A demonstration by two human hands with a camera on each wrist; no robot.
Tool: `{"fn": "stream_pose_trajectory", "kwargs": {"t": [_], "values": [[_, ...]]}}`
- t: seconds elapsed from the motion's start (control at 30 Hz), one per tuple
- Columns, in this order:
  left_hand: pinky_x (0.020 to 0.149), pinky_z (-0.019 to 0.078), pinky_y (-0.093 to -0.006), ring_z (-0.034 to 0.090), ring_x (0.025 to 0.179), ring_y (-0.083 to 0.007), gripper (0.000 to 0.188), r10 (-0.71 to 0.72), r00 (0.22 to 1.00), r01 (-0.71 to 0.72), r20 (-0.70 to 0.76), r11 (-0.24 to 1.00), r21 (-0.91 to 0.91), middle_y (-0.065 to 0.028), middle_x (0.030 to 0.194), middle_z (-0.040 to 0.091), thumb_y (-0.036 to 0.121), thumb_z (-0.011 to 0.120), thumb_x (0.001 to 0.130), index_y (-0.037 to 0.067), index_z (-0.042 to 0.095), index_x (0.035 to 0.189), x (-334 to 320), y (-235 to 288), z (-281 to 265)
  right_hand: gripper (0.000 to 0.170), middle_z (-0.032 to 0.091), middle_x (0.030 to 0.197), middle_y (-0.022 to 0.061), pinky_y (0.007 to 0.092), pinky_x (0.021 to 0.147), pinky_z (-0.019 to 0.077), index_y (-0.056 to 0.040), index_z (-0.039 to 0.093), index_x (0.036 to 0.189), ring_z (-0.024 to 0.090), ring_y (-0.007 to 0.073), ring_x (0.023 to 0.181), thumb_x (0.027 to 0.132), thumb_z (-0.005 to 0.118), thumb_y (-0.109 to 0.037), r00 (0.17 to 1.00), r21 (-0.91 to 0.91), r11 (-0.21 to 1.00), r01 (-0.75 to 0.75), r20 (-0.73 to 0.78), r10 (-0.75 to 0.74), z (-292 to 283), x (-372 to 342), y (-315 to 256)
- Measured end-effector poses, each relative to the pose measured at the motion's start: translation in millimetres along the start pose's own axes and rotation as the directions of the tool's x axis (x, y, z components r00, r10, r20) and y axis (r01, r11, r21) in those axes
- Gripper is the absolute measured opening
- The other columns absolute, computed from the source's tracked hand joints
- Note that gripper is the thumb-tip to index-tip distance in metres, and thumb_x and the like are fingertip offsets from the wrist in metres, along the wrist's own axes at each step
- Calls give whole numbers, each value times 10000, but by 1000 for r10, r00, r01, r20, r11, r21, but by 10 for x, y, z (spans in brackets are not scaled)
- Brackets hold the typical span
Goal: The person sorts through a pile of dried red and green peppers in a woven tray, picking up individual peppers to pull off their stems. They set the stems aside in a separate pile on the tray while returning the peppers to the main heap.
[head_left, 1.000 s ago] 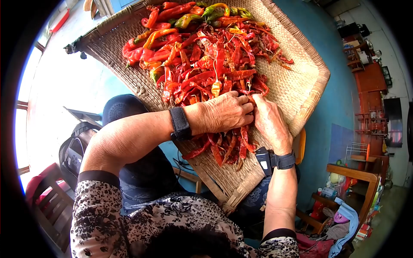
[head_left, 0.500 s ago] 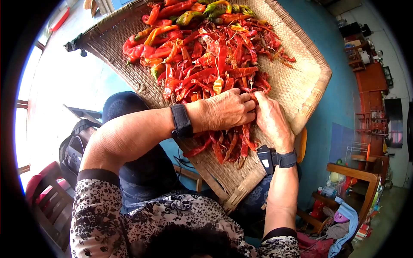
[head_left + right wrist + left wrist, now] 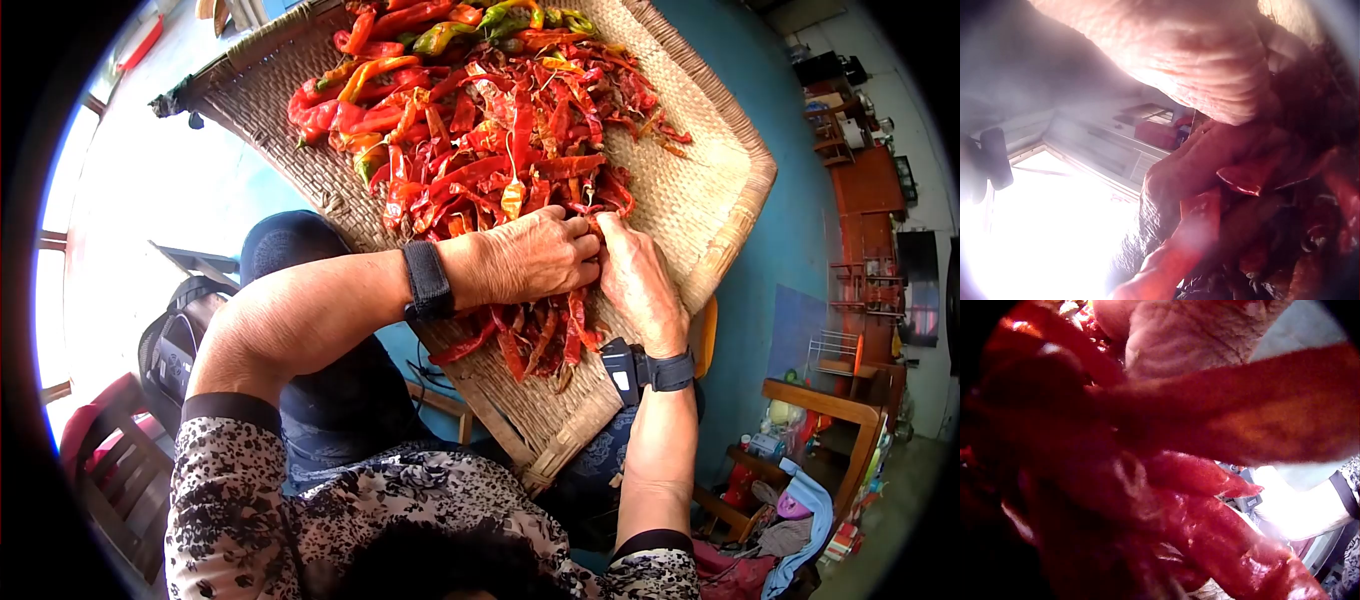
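Observation:
Red and orange chili peppers [image 3: 470,180], many wrinkled, lie heaped on a woven tray [image 3: 700,150]. In the head view my left hand [image 3: 525,258] reaches across the heap, fingers curled down among the chilies. My right hand [image 3: 645,285] meets it from the right, thumb and fingertips close to the left fingers. Both pinch chilies where they meet; the fingertips are partly hidden. A long red chili [image 3: 1241,415] crosses the left wrist view, very near the camera. Below the right hand in the right wrist view, red chilies [image 3: 1179,250] stick out.
The tray lies over the person's knees [image 3: 290,245], its near corner [image 3: 545,465] close to the body. A few greenish peppers [image 3: 440,38] lie at its far end. A wooden chair [image 3: 120,470] stands at left; clothes and bottles [image 3: 765,450] at right.
Both hands stay together over the same spot in the heap, with only slight finger movement. The tray and hands shift a little to the right in the head view.

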State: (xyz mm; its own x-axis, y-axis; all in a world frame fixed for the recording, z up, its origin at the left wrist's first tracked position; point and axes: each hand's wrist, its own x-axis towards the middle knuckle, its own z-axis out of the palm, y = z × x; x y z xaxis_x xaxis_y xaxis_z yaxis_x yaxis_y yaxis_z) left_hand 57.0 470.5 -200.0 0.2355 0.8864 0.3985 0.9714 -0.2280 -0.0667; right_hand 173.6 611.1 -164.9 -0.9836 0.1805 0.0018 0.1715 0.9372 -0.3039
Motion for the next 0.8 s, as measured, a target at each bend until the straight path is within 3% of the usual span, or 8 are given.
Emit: {"fn": "stream_pose_trajectory", "kwargs": {"t": [0.23, 0.3, 0.53, 0.6, 0.8], "values": [[765, 459, -306, 528, 884, -172, 117, 2, 1000, -1, -25, 1000, 31, -17, 883, 512, 213, 525, 847, 120, 567, 904, -7, 5, -25, 146, 598, 781, 240, 501, 636, 457, -11, 458, 996, 595, 434, 774, 855, 481, 17, 1000, 3, 1000, 13, -8, -13, -2, 0, -3], [779, 478, -325, 571, 960, -204, 169, 2, 999, -2, 43, 1000, -9, -43, 961, 582, 232, 519, 861, 111, 610, 935, 5, 2, -28, 151, 599, 782, 240, 498, 635, 460, -9, 458, 1003, 596, 433, 776, 856, 484, 15, 1000, -24, 1000, 10, -1, -10, -10, -1, -17], [784, 477, -325, 570, 961, -202, 169, -7, 999, 7, 53, 1000, -8, -41, 962, 583, 230, 517, 862, 111, 611, 936, 12, 10, -19, 150, 605, 806, 239, 493, 640, 468, -5, 463, 1008, 600, 430, 786, 860, 484, 12, 1000, -31, 1000, -1, 11, 1, -17, -3, -19], [756, 456, -304, 526, 878, -169, 112, -7, 1000, 7, -27, 1000, 10, -14, 876, 511, 215, 529, 846, 122, 571, 893, -3, 11, -3, 151, 607, 811, 238, 493, 643, 469, -2, 464, 1009, 599, 431, 788, 860, 484, 12, 1000, -26, 1000, 6, -3, -6, -21, -3, -33], [754, 454, -301, 525, 877, -166, 117, -2, 1000, 3, -17, 999, 45, -14, 874, 510, 219, 529, 842, 122, 571, 891, 1, 17, -11, 156, 604, 810, 242, 497, 645, 468, -2, 461, 1010, 596, 439, 786, 856, 483, 16, 1000, -23, 1000, -7, 12, 7, -14, 0, -23]]}}
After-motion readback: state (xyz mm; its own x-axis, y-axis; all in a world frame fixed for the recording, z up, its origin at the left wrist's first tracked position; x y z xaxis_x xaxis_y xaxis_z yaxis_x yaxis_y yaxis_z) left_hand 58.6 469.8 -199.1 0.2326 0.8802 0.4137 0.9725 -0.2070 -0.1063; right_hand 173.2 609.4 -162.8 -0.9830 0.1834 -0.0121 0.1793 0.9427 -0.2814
